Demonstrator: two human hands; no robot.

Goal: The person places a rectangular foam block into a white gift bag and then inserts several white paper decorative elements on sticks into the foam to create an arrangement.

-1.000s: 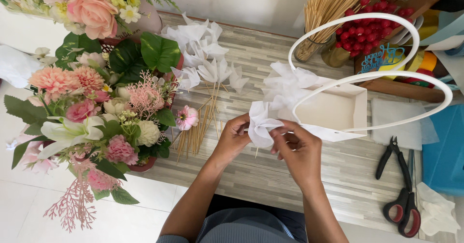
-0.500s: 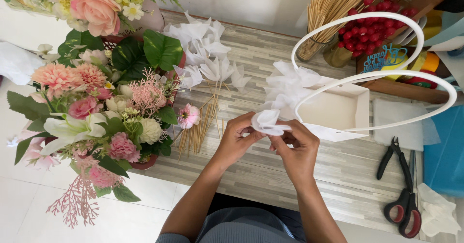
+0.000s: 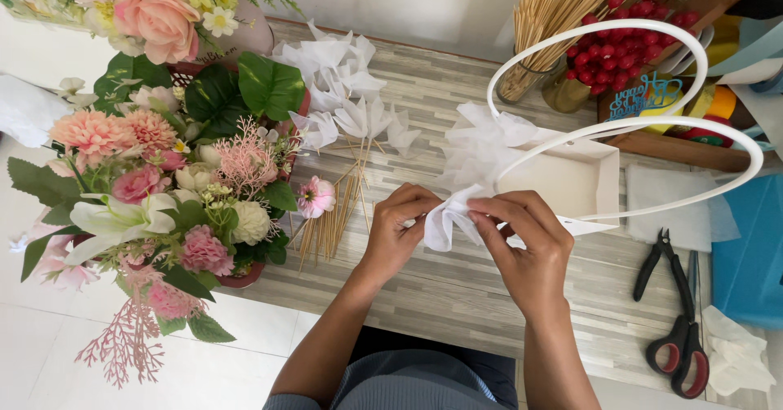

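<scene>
My left hand (image 3: 397,231) and my right hand (image 3: 522,239) both pinch a small piece of white tissue paper (image 3: 447,217), gathered into a puff between the fingertips, above the striped grey tabletop (image 3: 457,288). Just beyond it stands a white box basket (image 3: 587,183) with two looped white handles (image 3: 652,76) and a tissue puff (image 3: 481,145) at its left side. Left of my hands lie several finished white tissue puffs on wooden skewers (image 3: 342,125).
A large pink and white flower arrangement (image 3: 163,157) fills the left. Black pliers (image 3: 656,259) and red-handled scissors (image 3: 681,349) lie at the right, beside blue paper (image 3: 746,255) and crumpled tissue (image 3: 734,353). A jar of skewers (image 3: 555,19) and red berries (image 3: 620,59) stand behind.
The tissue piece has been folded and gathered tighter between my fingers; my hands stayed in about the same spot.
</scene>
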